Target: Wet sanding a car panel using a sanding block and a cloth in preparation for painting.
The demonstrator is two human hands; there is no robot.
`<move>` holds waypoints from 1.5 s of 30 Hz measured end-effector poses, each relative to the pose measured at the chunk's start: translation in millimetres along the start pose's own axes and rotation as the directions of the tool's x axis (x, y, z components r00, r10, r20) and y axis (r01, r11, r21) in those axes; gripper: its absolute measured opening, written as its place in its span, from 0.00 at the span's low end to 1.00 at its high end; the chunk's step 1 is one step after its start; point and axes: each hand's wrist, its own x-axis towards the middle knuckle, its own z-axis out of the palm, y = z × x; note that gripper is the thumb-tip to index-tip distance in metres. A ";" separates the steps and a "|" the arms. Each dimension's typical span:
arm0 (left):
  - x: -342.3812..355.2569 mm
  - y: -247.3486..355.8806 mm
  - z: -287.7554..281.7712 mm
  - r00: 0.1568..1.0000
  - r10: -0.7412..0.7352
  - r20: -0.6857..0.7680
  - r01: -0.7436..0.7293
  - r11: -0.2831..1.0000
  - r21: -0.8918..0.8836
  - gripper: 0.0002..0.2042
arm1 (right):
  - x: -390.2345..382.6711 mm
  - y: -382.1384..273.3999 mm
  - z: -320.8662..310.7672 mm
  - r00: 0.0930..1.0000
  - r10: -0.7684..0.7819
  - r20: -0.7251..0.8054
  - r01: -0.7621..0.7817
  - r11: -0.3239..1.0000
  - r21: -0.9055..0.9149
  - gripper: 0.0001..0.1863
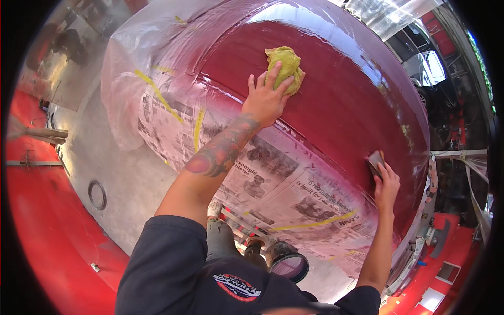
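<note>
A dark red, glossy car panel (pixel 336 105) curves across the view in front of me. On its upper left part, my left hand (pixel 265 98) reaches over a crumpled yellow-green cloth (pixel 286 65), fingers spread and pressing into its near side. Further right, near the panel's lower edge, my right hand (pixel 387 188) grips a small flat grey sanding pad (pixel 375 161) against the paint. Part of that pad is hidden by the fingers. Newspaper masking (pixel 283 173), dusted with pink-red overspray, borders the panel on my side, under my left forearm.
Yellow tape strips (pixel 159 96) hold the newspaper, and clear plastic sheeting (pixel 123 89) hangs at the left. A dark round bucket (pixel 290 266) stands by my feet. A black ring (pixel 97 194) lies on the concrete floor. Red panels (pixel 58 226) stand at left.
</note>
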 end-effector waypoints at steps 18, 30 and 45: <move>-61.8 72.6 -48.8 0.969 0.240 0.049 -0.170 0.803 -0.571 0.27 | -390.6 -265.7 -45.7 0.033 0.879 0.475 -0.084 -0.471 0.878 0.23; -284.8 231.5 -127.0 0.370 0.611 0.700 0.635 0.384 -0.671 0.27 | -312.6 -304.6 -69.1 0.678 0.733 0.050 -0.545 0.456 0.704 0.34; -352.6 335.0 -90.6 0.379 0.606 0.700 0.405 0.571 -0.714 0.16 | -472.2 -230.6 -1.5 0.203 0.772 0.602 0.238 -0.635 0.735 0.18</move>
